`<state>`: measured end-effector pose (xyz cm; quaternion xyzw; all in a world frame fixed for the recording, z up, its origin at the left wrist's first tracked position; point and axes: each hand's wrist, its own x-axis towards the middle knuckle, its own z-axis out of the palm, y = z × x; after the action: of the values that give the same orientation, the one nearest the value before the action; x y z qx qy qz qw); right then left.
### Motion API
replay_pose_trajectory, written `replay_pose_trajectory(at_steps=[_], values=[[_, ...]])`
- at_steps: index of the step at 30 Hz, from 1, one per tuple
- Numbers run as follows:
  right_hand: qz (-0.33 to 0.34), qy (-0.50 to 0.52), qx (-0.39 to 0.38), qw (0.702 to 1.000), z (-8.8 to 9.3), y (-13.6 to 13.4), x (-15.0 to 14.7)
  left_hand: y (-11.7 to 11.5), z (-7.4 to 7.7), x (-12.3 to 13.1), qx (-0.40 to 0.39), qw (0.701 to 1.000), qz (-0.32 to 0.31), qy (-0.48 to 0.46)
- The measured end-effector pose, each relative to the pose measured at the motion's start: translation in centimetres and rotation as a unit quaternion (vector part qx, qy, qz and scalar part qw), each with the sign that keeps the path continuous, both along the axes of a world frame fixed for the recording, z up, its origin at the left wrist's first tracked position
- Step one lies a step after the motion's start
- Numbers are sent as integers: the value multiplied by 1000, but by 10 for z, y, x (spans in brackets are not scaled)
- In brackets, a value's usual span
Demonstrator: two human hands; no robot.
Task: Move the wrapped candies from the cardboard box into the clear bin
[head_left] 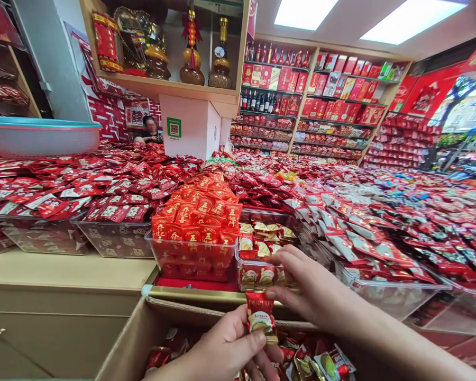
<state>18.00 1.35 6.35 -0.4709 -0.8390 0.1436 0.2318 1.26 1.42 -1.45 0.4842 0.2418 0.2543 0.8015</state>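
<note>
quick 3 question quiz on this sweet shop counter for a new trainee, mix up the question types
1. True or false: the left hand holds a red sweet packet.
2. Pick one: the clear tub nearest the right hand holds
A. packets like the one held
B. glass bottles
C. loose coins
3. Fill in the missing word: below both hands, more packets lie in an open ___ box.

Key: 1 true; 2 A; 3 cardboard
</note>
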Motion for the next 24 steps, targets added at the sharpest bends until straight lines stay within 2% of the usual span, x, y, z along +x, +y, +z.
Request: replay_pose_trajectory(at_steps=[1, 3, 4, 6, 9, 10, 12, 15, 20, 24], values=[[4, 17, -41, 999, 2, 3, 3, -1, 0, 0, 21, 1000, 1, 16], [52, 29, -131, 990, 7, 9, 7, -2, 2, -2, 57, 997, -7, 45], [62, 32, -147, 987, 10, 12, 10, -2, 4, -3, 76, 996, -12, 55], [14, 39, -91, 995, 18, 21, 16, -1, 6, -6, 119, 990, -15, 76], [-130, 24, 68, 989, 26, 43, 28, 0, 3, -8, 161, 979, -3, 122], [-160, 2, 98, 982, 26, 51, 31, 0, 1, -8, 167, 976, 3, 139], [-176, -63, 109, 976, 23, 66, 35, 1, -3, -8, 181, 969, 6, 165], [-159, -119, 69, 978, 16, 78, 35, 1, -6, -9, 194, 963, 5, 188], [-151, -76, -41, 985, 10, 84, 32, 2, -4, -10, 222, 952, -4, 210], [-117, -67, -104, 985, 6, 90, 33, 2, -4, -11, 239, 943, -10, 232]])
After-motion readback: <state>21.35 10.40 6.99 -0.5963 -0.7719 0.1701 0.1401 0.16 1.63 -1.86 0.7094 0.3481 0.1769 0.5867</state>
